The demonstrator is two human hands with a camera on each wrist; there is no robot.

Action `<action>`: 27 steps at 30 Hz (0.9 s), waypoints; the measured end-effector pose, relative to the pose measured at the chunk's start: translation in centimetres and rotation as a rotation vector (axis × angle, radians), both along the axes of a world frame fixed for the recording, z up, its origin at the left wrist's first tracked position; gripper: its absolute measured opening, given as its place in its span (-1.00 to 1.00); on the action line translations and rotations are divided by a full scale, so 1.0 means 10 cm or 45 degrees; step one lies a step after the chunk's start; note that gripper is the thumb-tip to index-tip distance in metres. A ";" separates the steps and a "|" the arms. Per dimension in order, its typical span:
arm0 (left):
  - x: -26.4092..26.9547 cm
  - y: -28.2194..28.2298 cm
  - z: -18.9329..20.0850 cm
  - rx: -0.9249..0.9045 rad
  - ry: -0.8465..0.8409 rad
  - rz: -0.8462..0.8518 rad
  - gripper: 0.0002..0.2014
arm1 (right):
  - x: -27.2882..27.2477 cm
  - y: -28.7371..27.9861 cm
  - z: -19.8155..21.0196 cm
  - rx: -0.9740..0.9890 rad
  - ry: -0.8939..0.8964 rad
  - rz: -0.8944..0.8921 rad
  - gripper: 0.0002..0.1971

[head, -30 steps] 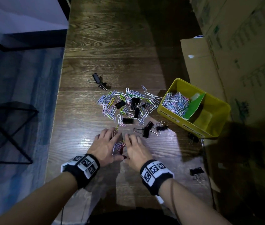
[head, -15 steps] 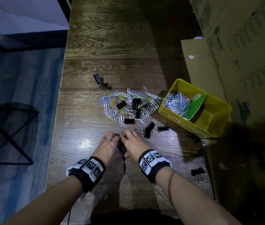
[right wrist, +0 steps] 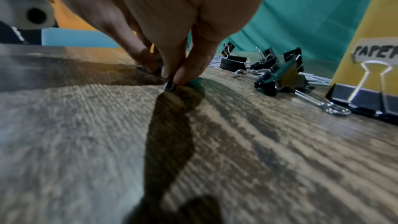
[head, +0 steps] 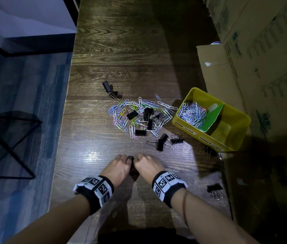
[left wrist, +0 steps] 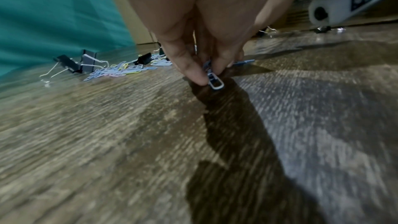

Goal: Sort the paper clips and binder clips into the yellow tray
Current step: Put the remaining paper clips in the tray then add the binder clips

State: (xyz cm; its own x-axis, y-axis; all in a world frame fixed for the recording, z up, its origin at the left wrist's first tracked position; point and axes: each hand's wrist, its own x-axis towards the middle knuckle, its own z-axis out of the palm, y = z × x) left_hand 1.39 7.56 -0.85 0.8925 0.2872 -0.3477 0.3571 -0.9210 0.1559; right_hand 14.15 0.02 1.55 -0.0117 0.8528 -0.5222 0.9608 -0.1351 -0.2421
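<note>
A loose pile of coloured paper clips mixed with black binder clips lies mid-table. To its right stands the yellow tray; its left compartment holds paper clips, behind a green divider. Near the table's front, my left hand and right hand meet knuckle to knuckle, fingers curled. In the left wrist view my left hand pinches a small bundle of blue paper clips just above the wood. In the right wrist view my right hand pinches the end of a small clip bundle.
Stray binder clips lie at the far left of the pile, beside the tray's front corner and at the near right. Cardboard boxes wall off the right side. The table's left edge drops to a blue floor.
Both hands went from lying flat on the clips to curled together, gathering a small bundle in their fingertips and drawing slightly toward me.
</note>
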 end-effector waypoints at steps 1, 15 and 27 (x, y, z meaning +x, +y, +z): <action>0.00 0.00 -0.03 0.050 0.016 -0.031 -0.85 | 0.00 0.00 0.02 0.001 -0.019 0.056 -0.72; 0.15 0.14 0.13 -0.175 0.154 0.368 -0.79 | 0.02 0.01 0.00 0.072 0.034 0.054 -0.65; 0.01 0.31 0.21 -1.302 -0.413 1.286 -0.78 | 0.31 -0.06 0.04 0.068 0.672 -0.525 -0.80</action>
State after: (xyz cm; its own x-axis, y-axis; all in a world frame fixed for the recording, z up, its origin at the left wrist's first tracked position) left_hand 1.53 10.62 1.24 0.5441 0.5797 -0.6066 0.5898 0.2499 0.7679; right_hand 17.25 -0.61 2.00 0.0785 0.8666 -0.4927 0.5838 -0.4406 -0.6819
